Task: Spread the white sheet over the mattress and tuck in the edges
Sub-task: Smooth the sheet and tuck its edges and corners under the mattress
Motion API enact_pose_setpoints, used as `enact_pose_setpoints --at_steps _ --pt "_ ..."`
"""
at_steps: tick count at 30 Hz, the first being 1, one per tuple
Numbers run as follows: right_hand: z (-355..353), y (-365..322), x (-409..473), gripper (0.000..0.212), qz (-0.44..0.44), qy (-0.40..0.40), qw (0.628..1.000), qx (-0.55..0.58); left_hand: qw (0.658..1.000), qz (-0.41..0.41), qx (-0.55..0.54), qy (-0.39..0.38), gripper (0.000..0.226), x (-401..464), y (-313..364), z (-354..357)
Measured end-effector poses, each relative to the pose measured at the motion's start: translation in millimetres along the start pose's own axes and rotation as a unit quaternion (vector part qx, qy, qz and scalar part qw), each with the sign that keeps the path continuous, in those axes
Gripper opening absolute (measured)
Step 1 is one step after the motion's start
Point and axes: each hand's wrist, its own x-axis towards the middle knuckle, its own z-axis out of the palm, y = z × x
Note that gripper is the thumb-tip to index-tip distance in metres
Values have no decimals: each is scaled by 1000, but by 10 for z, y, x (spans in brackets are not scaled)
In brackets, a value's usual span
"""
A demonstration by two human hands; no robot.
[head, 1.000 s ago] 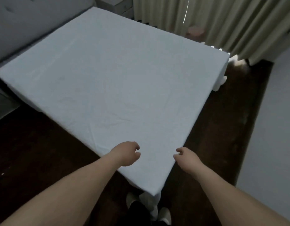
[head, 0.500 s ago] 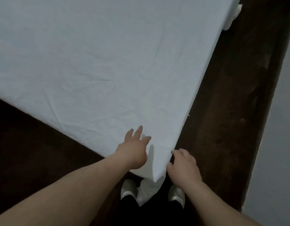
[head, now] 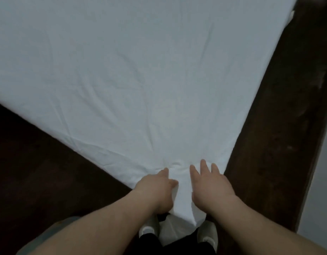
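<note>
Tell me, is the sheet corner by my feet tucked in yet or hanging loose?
Hanging loose: the sheet corner drapes below the mattress edge between both hands, toward the shoes.

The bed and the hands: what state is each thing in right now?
White sheet: spread over the mattress, lightly wrinkled, near corner bunched and hanging loose.
Left hand: at the corner, fingers curled into the bunched cloth.
Right hand: fingers straight, resting flat on the sheet.
Floor: dark, bare beside the bed.

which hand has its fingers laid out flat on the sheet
The right hand: its straight, spread fingers rest flat on the white sheet at the near corner. The left hand has curled fingers bunching the cloth.
</note>
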Motion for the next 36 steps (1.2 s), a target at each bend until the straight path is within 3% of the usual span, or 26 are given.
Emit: enact_pose_setpoints --at_steps 2,3,6,8,11,14,17,21,24,29,36 --pt "-360 -90 24 33 -4 21 1000 -7 998 14 -56 30 53 -40 -103 -136" --pt "-509 -152 57 27 -16 45 999 -1 996 7 -62 69 51 -52 -190 -196" --pt "-689 -351 293 45 -69 129 989 24 982 -65 -24 177 67 12 -553 -284" --pt "-649 -519 392 68 -98 86 990 47 982 -132 -47 130 78 42 -844 -256" --pt "-393 -723 420 80 -135 -41 990 27 988 -143 -29 46 88 24 -1195 -69" --pt "-376 -768 380 69 -168 -88 981 26 988 -141 -57 9 82 -76 -1286 -68" --pt "-640 -645 334 51 -137 -105 977 122 990 -121 -72 14 49 -202 -1197 -307" --pt "-1063 -205 192 48 -38 11 986 162 995 -86 -39 40 46 -374 -983 -638" --pt "-1347 216 68 48 4 52 984 171 997 -57 -27 52 47 -387 -763 -933" --pt "-1672 1069 195 52 56 94 976 188 996 -37 -32 68 50 -82 -275 -1655" --pt "-2079 2369 995 49 89 95 969 212 986 -43 -54 151 50 783 725 -2771"
